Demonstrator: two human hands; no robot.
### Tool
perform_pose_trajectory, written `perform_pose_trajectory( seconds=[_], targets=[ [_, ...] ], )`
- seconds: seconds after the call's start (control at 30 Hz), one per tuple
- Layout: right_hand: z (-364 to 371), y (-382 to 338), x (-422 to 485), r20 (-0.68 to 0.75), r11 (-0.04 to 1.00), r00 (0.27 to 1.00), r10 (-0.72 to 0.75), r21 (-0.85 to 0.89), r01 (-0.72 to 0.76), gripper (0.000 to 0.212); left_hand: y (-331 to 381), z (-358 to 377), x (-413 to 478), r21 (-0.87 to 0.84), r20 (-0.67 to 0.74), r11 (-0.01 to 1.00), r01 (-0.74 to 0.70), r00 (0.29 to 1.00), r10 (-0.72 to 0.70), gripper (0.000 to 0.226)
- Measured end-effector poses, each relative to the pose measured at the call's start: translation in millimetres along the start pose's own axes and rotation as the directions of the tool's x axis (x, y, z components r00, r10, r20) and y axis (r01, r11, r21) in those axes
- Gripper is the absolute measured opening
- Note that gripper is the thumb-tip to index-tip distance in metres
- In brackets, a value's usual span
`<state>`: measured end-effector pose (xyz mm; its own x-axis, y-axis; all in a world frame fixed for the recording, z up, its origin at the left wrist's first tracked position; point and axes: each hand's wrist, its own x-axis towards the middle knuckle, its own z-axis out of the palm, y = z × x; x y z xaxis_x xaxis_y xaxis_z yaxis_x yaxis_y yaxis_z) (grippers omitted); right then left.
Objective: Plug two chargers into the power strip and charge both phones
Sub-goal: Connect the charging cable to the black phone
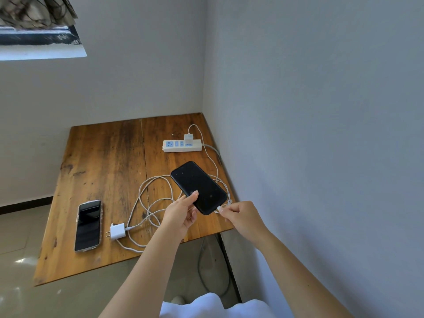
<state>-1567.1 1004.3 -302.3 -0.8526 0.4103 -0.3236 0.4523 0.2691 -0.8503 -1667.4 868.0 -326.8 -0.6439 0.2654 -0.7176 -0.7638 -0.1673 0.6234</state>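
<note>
My left hand (181, 213) holds a black phone (199, 186) by its near edge, lifted above the wooden table (103, 161). My right hand (239, 215) pinches a white cable connector (219, 208) at the phone's bottom port. That cable runs back to a white charger (189, 138) plugged into the white power strip (182, 145) at the far right. A second white charger (117, 231) lies unplugged on the table near the front, its cable (146, 203) looped loosely. A second phone (88, 225) in a clear case lies face up at the front left.
The table stands in a corner, with a wall close on the right and another behind. The power strip's own cord drops off the table's right edge to the tiled floor. A window is at the upper left.
</note>
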Motion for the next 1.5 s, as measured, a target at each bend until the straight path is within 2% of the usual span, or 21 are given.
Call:
perform_pose_trajectory(
  seconds=[0.17, 0.4, 0.57, 0.93, 1.5],
  targets=[
    [1, 4, -3, 0.029, 1.0, 0.999, -0.027, -0.013, 0.027, 0.03, -2, -1, 0, 0.027, 0.019, 0.999, -0.042, 0.999, 0.041, 0.024],
    [-2, 12, -1, 0.031, 0.999, 0.999, -0.041, -0.02, 0.041, 0.025, -5, -3, -2, 0.008, 0.129, 0.997, -0.082, 0.988, 0.08, 0.025],
    [-2, 15, -1, 0.04, 0.999, 0.998, -0.041, -0.018, 0.042, 0.028, -4, -2, -4, 0.001, 0.157, 0.996, -0.094, 0.983, 0.093, 0.026],
    [-2, 16, 0, 0.055, 0.999, 0.998, -0.034, 0.016, 0.034, 0.024, -6, 2, -6, -0.041, 0.095, 0.997, -0.066, 0.993, 0.069, 0.012],
    [2, 19, -3, 0.06, 1.0, 0.998, -0.029, -0.008, 0.03, 0.025, -10, -2, -9, -0.047, 0.093, 0.996, -0.073, 0.993, 0.077, 0.02]
  ],
)
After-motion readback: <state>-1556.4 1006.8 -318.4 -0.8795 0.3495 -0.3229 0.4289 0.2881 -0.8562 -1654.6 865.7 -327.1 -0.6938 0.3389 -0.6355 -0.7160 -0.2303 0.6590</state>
